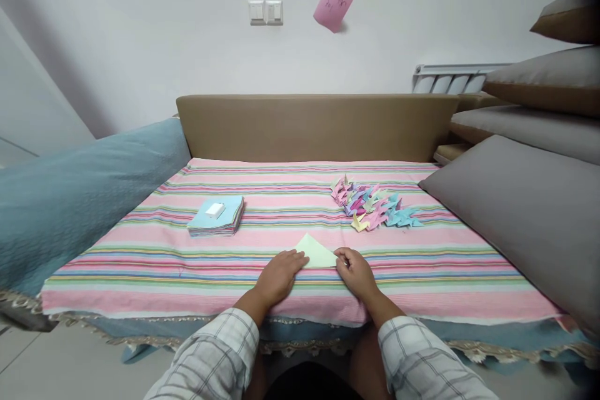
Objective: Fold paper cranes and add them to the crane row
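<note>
A pale green sheet of paper, showing as a triangle with its point away from me, lies on the striped cloth in front of me. My left hand rests over its left corner, fingers lying flat on the paper and hiding that corner. With thumb and fingertips, my right hand pinches the right corner. Beyond it to the right is a heap of folded paper cranes in pink, purple, yellow and blue. A stack of square paper, light blue on top, stands to the left, bearing a small white block.
The striped cloth covers a sofa seat. Behind it rises a brown backrest. A blue-covered armrest bounds the left, and grey cushions are piled at the right. A pink note and light switches are on the wall.
</note>
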`<state>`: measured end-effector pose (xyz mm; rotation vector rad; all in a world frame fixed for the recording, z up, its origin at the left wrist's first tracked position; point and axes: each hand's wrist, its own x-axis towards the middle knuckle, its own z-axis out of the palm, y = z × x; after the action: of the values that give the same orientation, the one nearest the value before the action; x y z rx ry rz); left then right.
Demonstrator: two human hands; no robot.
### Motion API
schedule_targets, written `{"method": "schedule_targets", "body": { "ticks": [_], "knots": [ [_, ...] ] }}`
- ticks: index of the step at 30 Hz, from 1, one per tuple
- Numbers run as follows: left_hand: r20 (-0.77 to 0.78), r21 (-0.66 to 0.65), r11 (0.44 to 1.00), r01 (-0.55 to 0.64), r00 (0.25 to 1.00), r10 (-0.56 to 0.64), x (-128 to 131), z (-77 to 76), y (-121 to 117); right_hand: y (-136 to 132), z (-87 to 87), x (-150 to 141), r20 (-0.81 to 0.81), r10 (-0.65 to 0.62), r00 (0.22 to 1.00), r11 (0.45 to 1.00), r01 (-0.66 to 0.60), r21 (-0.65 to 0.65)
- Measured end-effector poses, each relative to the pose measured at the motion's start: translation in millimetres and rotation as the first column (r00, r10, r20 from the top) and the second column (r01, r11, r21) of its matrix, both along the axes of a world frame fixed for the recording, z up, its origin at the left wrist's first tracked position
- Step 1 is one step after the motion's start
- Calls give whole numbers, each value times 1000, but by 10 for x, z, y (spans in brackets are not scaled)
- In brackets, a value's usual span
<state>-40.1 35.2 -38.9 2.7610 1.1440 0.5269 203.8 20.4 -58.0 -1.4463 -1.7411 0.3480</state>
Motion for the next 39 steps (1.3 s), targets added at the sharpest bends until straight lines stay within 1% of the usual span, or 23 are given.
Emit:
{"method": "schedule_targets", "body": {
  "ticks": [3, 5, 7, 10, 13, 15, 17, 20, 22, 25, 30, 36, 39],
  "knots": [
    [-45, 30, 999, 40, 998, -39, 13, 41, -72, 4, -9, -8, 4, -58, 998, 998, 58, 36],
    [-94, 49, 998, 46, 995, -41, 30, 63, -105, 6, -16, -16, 8, -102, 995, 994, 102, 49],
    [-118, 61, 997, 44, 992, -37, 41, 70, -118, 7, -22, -22, 19, -119, 993, 992, 118, 49],
    [-112, 79, 996, 45, 993, -36, 41, 56, -116, 5, -32, -22, 37, -119, 992, 991, 116, 74],
    [-106, 89, 995, 44, 994, -34, 35, 41, -113, -13, -38, -20, 70, -126, 990, 975, 111, 192],
    [-106, 94, 995, 44, 994, -34, 34, 37, -115, -42, -31, -29, 132, -117, 984, 960, 78, 268],
    [-108, 96, 994, 45, 994, -35, 35, 39, -118, -82, -11, -49, 235, -79, 969, 956, 7, 294],
    [-116, 95, 995, 42, 993, -31, 40, 47, -121, -138, 27, -92, 400, 0, 917, 956, -117, 270],
    [-122, 93, 995, 42, 992, -30, 43, 54, -121, -155, 41, -114, 473, 30, 881, 956, -163, 244],
    [-135, 90, 995, 47, 990, -35, 46, 64, -121, -150, 35, -127, 538, 70, 840, 959, -206, 196],
    [-140, 100, 994, 43, 990, -29, 50, 71, -131, -123, 8, -123, 569, 109, 815, 961, -234, 151],
    [-110, 104, 994, 37, 994, -25, 57, 79, -138, -140, 47, -128, 554, 126, 823, 959, -244, 146],
    [-123, 89, 995, 33, 992, -22, 56, 85, -135, -152, 61, -134, 529, 123, 840, 954, -246, 169]
  ]
}}
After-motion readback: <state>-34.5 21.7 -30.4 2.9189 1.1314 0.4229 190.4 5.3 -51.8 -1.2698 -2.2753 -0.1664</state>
